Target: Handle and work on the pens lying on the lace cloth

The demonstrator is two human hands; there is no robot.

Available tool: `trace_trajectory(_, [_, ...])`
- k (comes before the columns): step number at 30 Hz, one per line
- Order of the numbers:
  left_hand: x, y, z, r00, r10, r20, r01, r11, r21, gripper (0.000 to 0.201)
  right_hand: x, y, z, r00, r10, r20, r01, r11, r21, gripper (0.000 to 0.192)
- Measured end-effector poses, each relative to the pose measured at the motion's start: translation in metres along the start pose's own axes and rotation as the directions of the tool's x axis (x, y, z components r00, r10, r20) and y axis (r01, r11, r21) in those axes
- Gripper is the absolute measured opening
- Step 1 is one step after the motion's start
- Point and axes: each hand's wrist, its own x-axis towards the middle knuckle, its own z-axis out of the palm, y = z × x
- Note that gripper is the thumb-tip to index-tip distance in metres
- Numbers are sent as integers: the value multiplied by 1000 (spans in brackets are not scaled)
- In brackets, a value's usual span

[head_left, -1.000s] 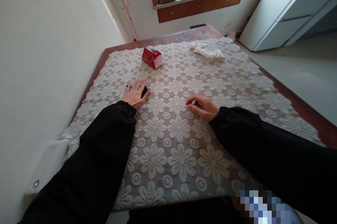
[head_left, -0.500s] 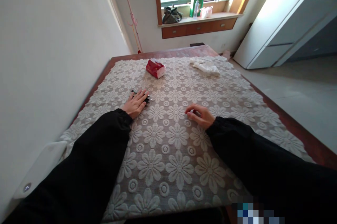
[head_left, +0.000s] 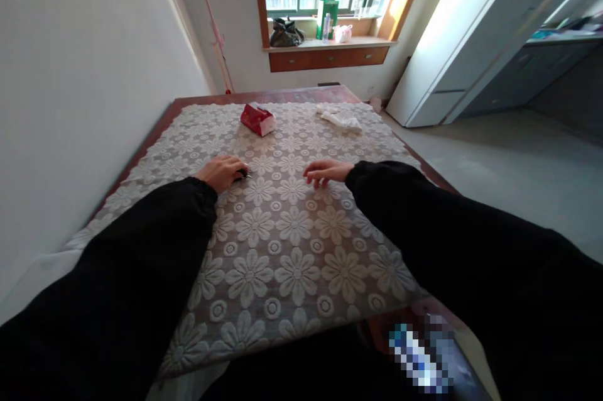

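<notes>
My left hand (head_left: 220,171) lies palm down on the lace tablecloth (head_left: 292,250), fingers curled over a small bundle of dark pens (head_left: 245,173) whose tips poke out on its right. My right hand (head_left: 325,171) rests on the cloth about a hand's width to the right, fingers loosely bent and slightly apart, with nothing visible in it. Both arms are in black sleeves.
A red tissue pack (head_left: 257,119) and a crumpled white cloth (head_left: 340,118) lie at the far side of the wooden table (head_left: 292,95). A white wall runs close along the left. A white cabinet (head_left: 452,55) stands on the floor to the right.
The view has lifted and turned right. My left hand has gone from lying flat on the pens to curling over them. My right hand has slid a little left, toward the left hand.
</notes>
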Motion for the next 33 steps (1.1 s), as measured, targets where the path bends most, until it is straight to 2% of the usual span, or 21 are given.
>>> trace_trajectory(2, [1,-3,-2,999,-25,-35,25,1000,18,22,4,-6,-11,998,-53,-45,48,993,-108,24])
trace_trajectory(4, [1,-4,-6,996,-6,-87,11,998,57,22,5,-10,-15,980,-172,-101,142,956,-256,16])
trace_trajectory(7, [3,8,-19,965,29,-261,6,992,129,22,5,-12,-3,898,-415,-149,309,833,-459,13])
trace_trajectory(10, [13,44,-36,912,18,-411,14,997,75,18,4,-17,26,807,-568,-161,425,748,-509,26])
trace_trajectory(12, [23,76,-42,858,-7,-514,-20,999,-47,22,3,-23,46,728,-662,-181,466,670,-577,43])
trace_trajectory(14, [35,109,-40,762,-100,-640,-97,959,-265,30,3,-29,61,664,-716,-218,458,620,-637,43])
trace_trajectory(16, [45,133,-29,671,-226,-706,-250,828,-502,36,1,-31,68,633,-727,-265,435,618,-656,31])
trace_trajectory(18, [52,147,-12,647,-351,-678,-328,674,-662,33,-1,-27,68,605,-728,-322,409,631,-659,27])
trace_trajectory(20, [54,151,9,657,-449,-606,-347,534,-771,31,-3,-18,65,615,-703,-357,360,653,-666,26])
trace_trajectory(22, [51,147,28,698,-491,-521,-310,448,-839,33,-4,-5,62,680,-648,-344,288,667,-687,27])
trace_trajectory(23, [48,144,35,727,-486,-485,-275,441,-854,35,-5,1,62,715,-621,-320,258,660,-705,29])
trace_trajectory(24, [45,140,41,755,-466,-461,-228,473,-851,36,-5,7,62,741,-603,-295,236,645,-727,31])
trace_trajectory(26, [39,132,47,805,-375,-460,-129,646,-753,35,-5,14,64,769,-590,-247,213,601,-771,35])
trace_trajectory(28, [33,125,48,848,-221,-482,-89,837,-540,29,-5,17,66,792,-576,-204,196,555,-809,36])
trace_trajectory(29, [30,122,48,870,-139,-473,-97,893,-440,26,-5,17,66,808,-561,-183,185,535,-824,35])
trace_trajectory(31, [27,120,45,905,-9,-425,-146,932,-332,25,-5,15,67,844,-517,-141,167,504,-847,33])
trace_trajectory(33, [25,120,44,935,28,-353,-142,943,-302,25,-6,13,68,874,-473,-116,151,489,-859,31])
